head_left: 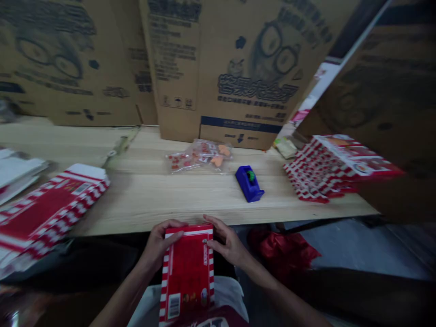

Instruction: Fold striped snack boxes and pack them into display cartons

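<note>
A red carton with red-and-white striped sides (190, 268) rests over my lap, just in front of the table edge. Gripping its far left corner is my left hand (162, 240), thumb on the upper face. My right hand (226, 240) holds the far right corner, thumb on top and fingers along the side. A barcode shows at the carton's near left corner. Beyond the hands on the table sit a blue tape dispenser (250, 184) and clear plastic packets (200, 156) with red and orange pieces.
Flattened striped cartons (51, 204) are stacked at the left, beside white sheets (17, 172). More striped cartons (327, 168) stand stacked at the right. Large cardboard boxes (218, 113) line the back of the wooden table (150, 195). A red plastic bag (286, 250) lies below the table edge.
</note>
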Action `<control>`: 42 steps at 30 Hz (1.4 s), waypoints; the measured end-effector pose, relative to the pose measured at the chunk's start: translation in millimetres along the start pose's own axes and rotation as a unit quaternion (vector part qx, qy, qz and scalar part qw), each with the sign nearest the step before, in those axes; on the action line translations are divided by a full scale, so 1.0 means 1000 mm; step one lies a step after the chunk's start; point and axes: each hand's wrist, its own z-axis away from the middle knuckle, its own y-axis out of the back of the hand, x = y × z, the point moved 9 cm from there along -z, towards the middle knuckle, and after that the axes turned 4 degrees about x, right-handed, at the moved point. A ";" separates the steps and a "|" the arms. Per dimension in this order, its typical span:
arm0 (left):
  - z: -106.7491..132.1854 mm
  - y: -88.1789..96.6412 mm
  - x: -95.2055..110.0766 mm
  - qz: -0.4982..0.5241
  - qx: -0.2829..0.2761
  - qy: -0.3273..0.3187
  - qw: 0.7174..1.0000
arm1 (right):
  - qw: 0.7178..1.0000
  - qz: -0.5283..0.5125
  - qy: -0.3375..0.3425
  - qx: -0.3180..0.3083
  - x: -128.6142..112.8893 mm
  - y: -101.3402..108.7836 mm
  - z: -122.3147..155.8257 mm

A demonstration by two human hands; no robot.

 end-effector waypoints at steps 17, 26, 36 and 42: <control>-0.017 -0.027 0.007 -0.071 -0.035 -0.048 0.996 | 0.918 0.029 -0.032 0.393 0.022 0.235 -0.057; -0.018 -0.026 -0.002 -0.046 -0.015 0.012 0.999 | 0.910 -0.065 0.036 0.407 0.045 0.236 -0.018; -0.014 -0.046 0.005 -0.030 -0.047 -0.004 0.998 | 0.959 -0.002 0.027 0.281 0.008 0.187 -0.025; -0.016 -0.066 0.005 -0.034 -0.100 -0.025 0.994 | 0.925 0.234 0.093 -0.284 -0.060 0.004 -0.046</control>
